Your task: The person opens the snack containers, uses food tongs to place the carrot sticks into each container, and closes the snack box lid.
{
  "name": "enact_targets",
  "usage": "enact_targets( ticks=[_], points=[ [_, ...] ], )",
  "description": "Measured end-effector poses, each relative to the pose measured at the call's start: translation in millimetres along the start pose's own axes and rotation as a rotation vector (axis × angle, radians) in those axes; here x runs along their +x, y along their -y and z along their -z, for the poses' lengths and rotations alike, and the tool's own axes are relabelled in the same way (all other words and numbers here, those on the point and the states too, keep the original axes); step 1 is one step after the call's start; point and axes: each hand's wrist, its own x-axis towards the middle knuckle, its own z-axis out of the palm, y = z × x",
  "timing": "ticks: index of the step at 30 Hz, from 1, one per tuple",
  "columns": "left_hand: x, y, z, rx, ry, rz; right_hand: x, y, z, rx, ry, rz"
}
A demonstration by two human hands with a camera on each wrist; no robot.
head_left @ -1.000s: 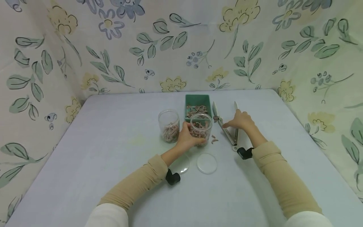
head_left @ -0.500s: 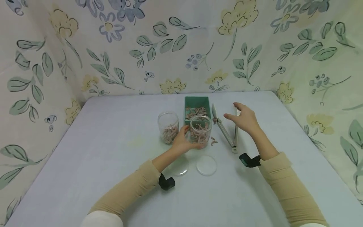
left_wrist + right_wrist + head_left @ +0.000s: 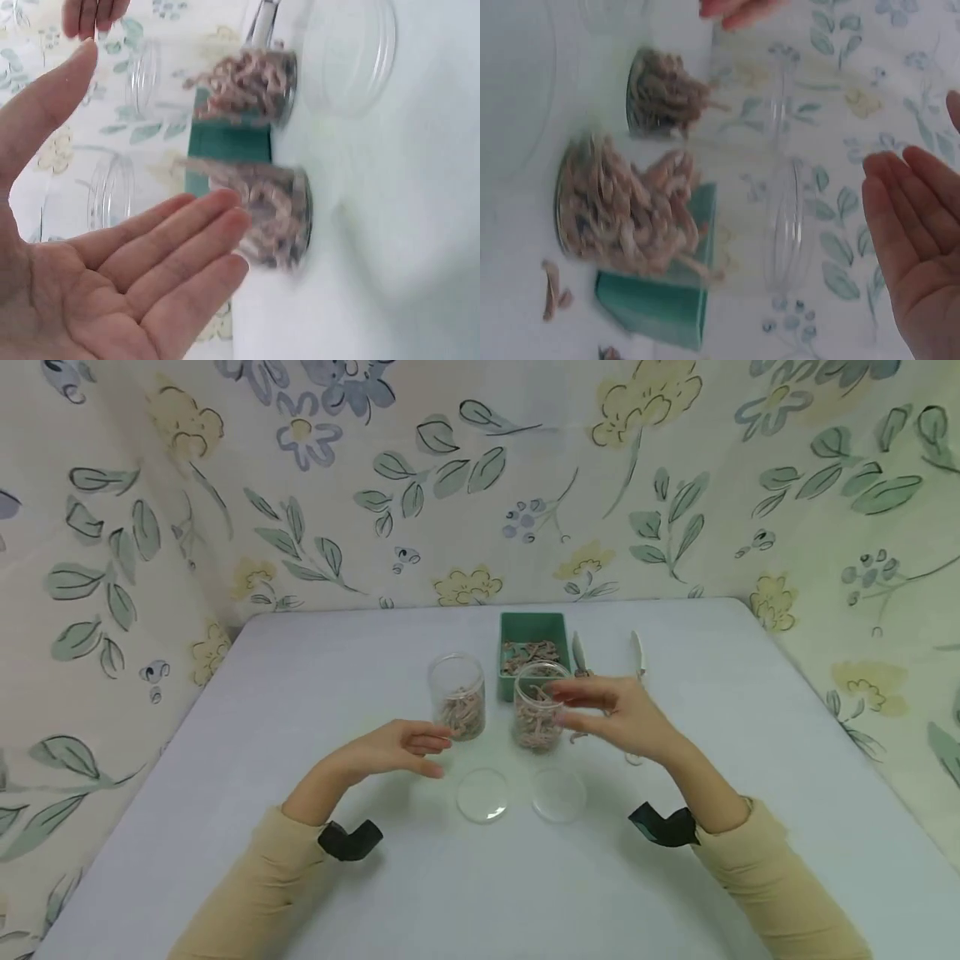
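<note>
Two clear open-topped jars stand side by side, each partly filled with pinkish-brown curled strips. My left hand [image 3: 390,750], fingers extended, hovers just left of and in front of the left jar [image 3: 459,702]; in the left wrist view its fingertips overlap that jar [image 3: 281,217]. My right hand [image 3: 618,718] holds nothing, its fingers loosely bent beside the rim of the right jar [image 3: 537,727]. The right wrist view has that jar [image 3: 622,210] apart from the fingers [image 3: 911,217]. Two round clear lids, a left one [image 3: 483,795] and a right one [image 3: 558,795], lie in front.
Behind the right jar stands a green rectangular tub [image 3: 532,625] with more strips. Metal tongs [image 3: 637,652] lie spread at the right, partly hidden by my right hand. Stray strips [image 3: 551,289] lie on the white table. A floral cloth [image 3: 480,527] hangs behind.
My left hand has let go of the right jar and drawn back to the left. My right hand has moved left from the tongs to the right jar's rim.
</note>
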Motion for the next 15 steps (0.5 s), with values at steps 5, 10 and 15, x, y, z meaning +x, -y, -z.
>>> enact_targets(
  ticks=[5,10,15],
  points=[
    [8.3,9.8,27.4,0.142,-0.205,0.048,10,-3,-34,-0.026,0.372,-0.103],
    [38.0,19.6,31.4,0.089,-0.29,-0.028,21,-15,-67,-0.197,0.571,-0.247],
    [56.8,26.8,30.6,-0.047,-0.188,-0.126,27,-16,-97,-0.264,0.675,-0.232]
  ],
)
